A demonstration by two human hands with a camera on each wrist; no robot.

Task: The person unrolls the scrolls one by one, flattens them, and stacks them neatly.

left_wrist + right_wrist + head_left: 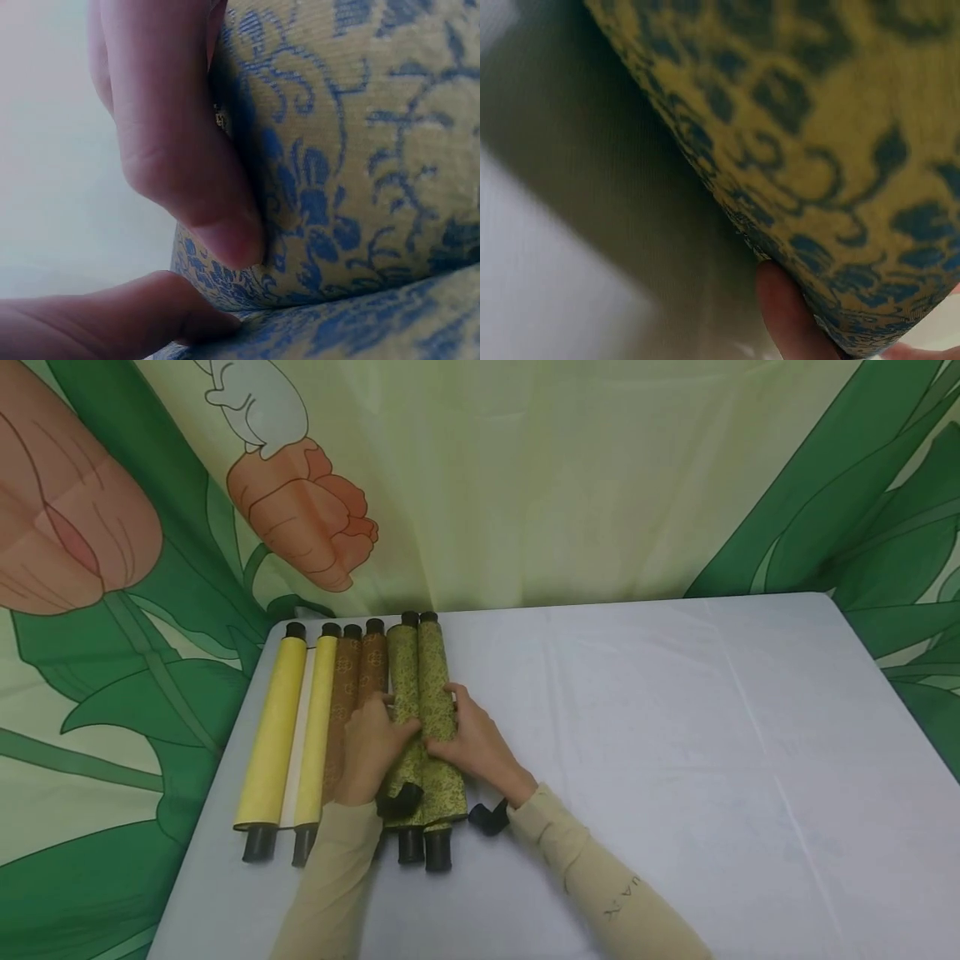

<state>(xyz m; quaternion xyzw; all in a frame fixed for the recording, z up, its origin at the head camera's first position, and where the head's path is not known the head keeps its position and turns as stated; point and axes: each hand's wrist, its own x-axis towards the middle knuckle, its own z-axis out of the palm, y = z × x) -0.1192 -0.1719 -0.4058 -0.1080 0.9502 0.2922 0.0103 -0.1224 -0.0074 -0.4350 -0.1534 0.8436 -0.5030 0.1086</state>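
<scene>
Two parallel rolls of a green-yellow scroll with a dark floral pattern, the left roll (406, 672) and the right roll (435, 672), lie side by side with black end knobs. My left hand (366, 747) grips the left roll, its thumb over the top. From the other side, my right hand (480, 739) holds the right roll between thumb and fingers. The left wrist view has bent fingers (176, 142) against the blue-patterned cloth (360, 165). In the right wrist view, a fingertip (787, 307) touches the underside of the patterned roll (825, 172).
Left of the hands lie two brown patterned rolls (344, 685) and two yellow rolls (273, 735), a white strip between the yellow ones. They rest on a white-covered table (637, 735). Behind it hangs a printed curtain (562, 485).
</scene>
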